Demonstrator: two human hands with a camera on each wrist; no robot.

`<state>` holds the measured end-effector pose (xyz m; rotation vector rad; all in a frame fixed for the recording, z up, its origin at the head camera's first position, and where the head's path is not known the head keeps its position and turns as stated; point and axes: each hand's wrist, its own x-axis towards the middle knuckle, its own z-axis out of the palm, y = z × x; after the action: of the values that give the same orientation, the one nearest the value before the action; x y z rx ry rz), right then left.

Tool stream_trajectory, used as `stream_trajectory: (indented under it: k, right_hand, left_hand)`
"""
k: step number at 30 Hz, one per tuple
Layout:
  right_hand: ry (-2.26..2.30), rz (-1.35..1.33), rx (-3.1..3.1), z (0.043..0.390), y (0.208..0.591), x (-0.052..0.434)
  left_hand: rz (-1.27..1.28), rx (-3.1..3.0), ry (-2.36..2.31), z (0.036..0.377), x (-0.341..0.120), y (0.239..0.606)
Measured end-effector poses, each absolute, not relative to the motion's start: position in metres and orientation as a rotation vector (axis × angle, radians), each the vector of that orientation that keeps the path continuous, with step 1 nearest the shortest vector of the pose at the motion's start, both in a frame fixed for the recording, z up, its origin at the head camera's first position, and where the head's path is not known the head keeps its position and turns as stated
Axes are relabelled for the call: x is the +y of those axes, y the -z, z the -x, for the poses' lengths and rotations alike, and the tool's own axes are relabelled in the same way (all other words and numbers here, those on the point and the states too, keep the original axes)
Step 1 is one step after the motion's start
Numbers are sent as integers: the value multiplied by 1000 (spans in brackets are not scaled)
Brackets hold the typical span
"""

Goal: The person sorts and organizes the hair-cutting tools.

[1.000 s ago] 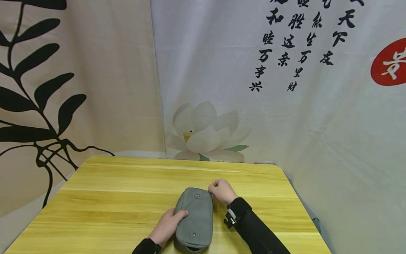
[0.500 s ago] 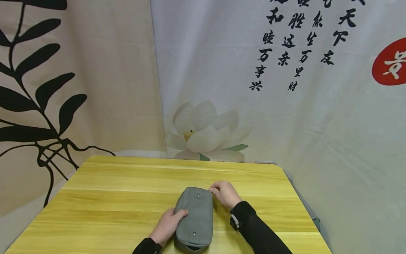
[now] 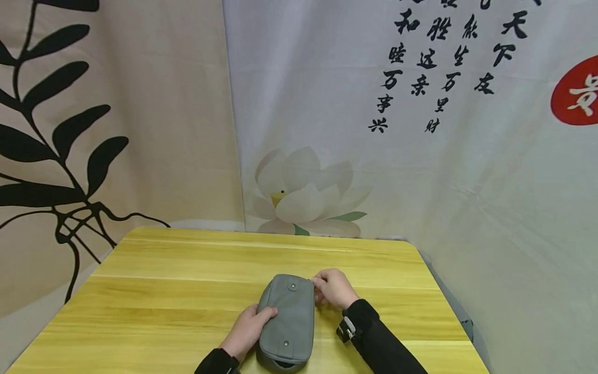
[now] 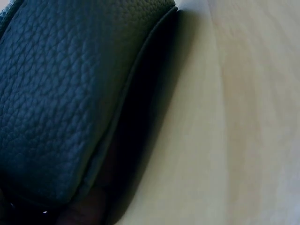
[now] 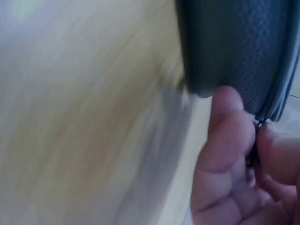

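Note:
A grey pebbled-leather pouch [image 3: 288,318] with two snap studs lies lengthwise on the yellow wooden table [image 3: 163,291]. My left hand [image 3: 248,328] holds its left side near the middle, thumb on top. My right hand [image 3: 333,288] pinches the zipper pull at the pouch's far right corner. In the right wrist view the fingers [image 5: 229,154] close on the small pull beside the pouch [image 5: 234,47]. The left wrist view shows only the pouch's [image 4: 61,93] textured side and the table [image 4: 225,131].
Printed cloth backdrops hang close behind and to the right of the table: black leaves on the left, a lotus [image 3: 303,195] and calligraphy in the middle. The table's right edge [image 3: 448,311] runs close to the cloth. A band with a camera [image 3: 347,329] sits on my right wrist.
My right hand has drawn slightly toward me along the pouch's right edge, still pinching at the far corner. The left hand and the pouch have stayed put.

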<state>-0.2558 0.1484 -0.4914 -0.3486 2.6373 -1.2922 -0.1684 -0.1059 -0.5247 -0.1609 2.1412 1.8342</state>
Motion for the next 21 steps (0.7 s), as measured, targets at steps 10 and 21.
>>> stream_trajectory:
  k: [10, 21]
  right_hand:
    - [1516, 191, 2479, 244, 492, 148]
    - [1753, 99, 2316, 232, 501, 145]
  left_hand:
    - [188, 2141, -1858, 168, -104, 525]
    - [196, 2133, -1859, 167, -105, 523]
